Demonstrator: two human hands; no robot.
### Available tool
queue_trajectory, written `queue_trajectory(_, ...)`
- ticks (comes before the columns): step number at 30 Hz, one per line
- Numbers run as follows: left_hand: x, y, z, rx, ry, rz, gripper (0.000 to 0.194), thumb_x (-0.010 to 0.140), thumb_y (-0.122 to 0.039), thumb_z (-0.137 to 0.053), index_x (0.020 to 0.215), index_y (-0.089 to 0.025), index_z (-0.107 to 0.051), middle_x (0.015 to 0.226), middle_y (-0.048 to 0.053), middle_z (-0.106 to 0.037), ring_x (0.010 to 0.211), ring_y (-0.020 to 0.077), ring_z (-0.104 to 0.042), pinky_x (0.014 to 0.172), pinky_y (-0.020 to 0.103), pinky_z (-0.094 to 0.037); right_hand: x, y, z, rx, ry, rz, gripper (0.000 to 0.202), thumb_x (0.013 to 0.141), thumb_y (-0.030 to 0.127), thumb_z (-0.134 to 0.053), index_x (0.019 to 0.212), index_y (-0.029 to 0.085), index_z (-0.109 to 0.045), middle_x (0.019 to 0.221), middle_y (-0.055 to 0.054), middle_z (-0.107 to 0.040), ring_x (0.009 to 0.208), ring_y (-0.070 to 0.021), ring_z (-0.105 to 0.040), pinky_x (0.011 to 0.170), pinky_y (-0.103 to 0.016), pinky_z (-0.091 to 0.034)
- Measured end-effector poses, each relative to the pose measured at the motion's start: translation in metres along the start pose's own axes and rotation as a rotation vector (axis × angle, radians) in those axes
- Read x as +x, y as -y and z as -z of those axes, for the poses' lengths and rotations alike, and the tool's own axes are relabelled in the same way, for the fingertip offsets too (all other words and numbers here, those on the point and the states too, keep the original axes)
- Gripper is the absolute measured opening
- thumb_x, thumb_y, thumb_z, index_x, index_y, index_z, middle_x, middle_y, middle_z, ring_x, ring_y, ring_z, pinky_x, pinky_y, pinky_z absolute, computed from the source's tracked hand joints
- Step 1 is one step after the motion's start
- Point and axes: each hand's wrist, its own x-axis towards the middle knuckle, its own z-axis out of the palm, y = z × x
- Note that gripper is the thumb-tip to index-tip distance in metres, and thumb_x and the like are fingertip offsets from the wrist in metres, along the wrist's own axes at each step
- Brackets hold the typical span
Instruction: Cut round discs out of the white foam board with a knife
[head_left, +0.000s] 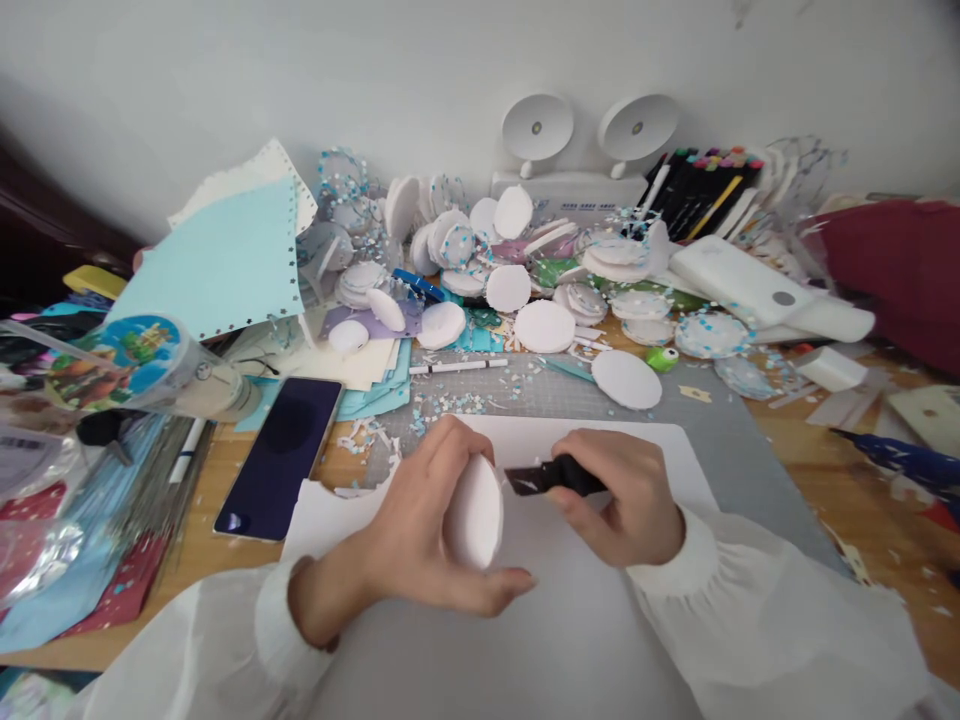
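The left hand (pixel 420 530) is closed around a white disc (pixel 474 512), holding it on edge above a white sheet (pixel 585 600) on the desk (pixel 847 500). Just right of it, the right hand (pixel 622 500) grips a black knife (pixel 547 477), its blade touching the disc's rim. Beyond the hands lies a pile of discs (pixel 525 290); a phone (pixel 281 455) lies left of the left hand.

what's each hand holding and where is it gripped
The left hand pinches a white foam disc by its edges, thumb below and fingers above. The right hand grips a black craft knife by its handle.
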Motion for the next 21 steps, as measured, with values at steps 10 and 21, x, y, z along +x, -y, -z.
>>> queue_trajectory(10, -0.001, -0.001, -0.004, 0.108, 0.049, 0.024, 0.062, 0.063, -0.027, -0.067, 0.114, -0.021, -0.033, 0.103, 0.008, -0.046, 0.093, 0.0244, -0.047, 0.081, 0.042, -0.042, -0.001, 0.020, -0.005, 0.066, 0.056, 0.066, 0.022, 0.077, 0.036, -0.056, 0.090, 0.019, -0.056, 0.054, 0.005, -0.053, 0.046, -0.0122, -0.050, 0.051, -0.027, -0.035)
queue_trajectory(21, 0.003, 0.002, -0.006, 0.035, 0.125, -0.010, 0.057, 0.060, -0.028, -0.075, 0.109, -0.022, -0.046, 0.104, 0.008, -0.048, 0.099, 0.0251, -0.049, 0.087, 0.042, -0.045, -0.004, 0.013, -0.003, 0.027, 0.061, 0.111, 0.012, 0.085, 0.011, -0.047, 0.087, 0.021, -0.054, 0.055, 0.007, -0.057, 0.046, -0.0101, -0.051, 0.052, -0.026, -0.035)
